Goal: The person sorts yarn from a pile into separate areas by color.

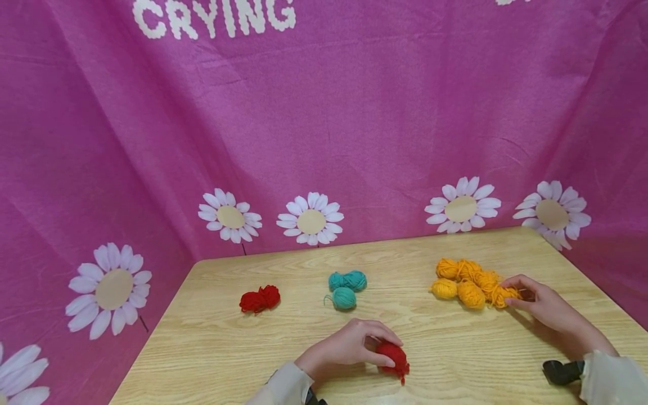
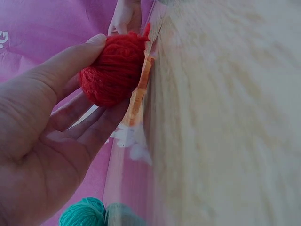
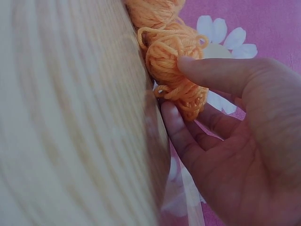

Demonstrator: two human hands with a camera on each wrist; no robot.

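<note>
Near the front middle of the table, my left hand point(image 1: 354, 343) grips a small red yarn ball point(image 1: 394, 358) between thumb and fingers. The left wrist view shows that red yarn ball point(image 2: 115, 70) with a loose strand at its end. Over at the right, my right hand point(image 1: 549, 306) pinches the nearest orange yarn bundle point(image 1: 502, 296), at the end of a cluster of yellow-orange yarn point(image 1: 471, 294). In the right wrist view, the thumb lies on one side of the orange yarn point(image 3: 176, 56) and the fingertips on the other, close to the tabletop.
A red yarn skein point(image 1: 260, 299) lies on the wooden table point(image 1: 228, 349) at left. Near the middle, a teal skein point(image 1: 347, 280) sits behind a teal ball point(image 1: 344, 298). A pink cloth point(image 1: 329, 112) with daisies hangs behind and beside the table.
</note>
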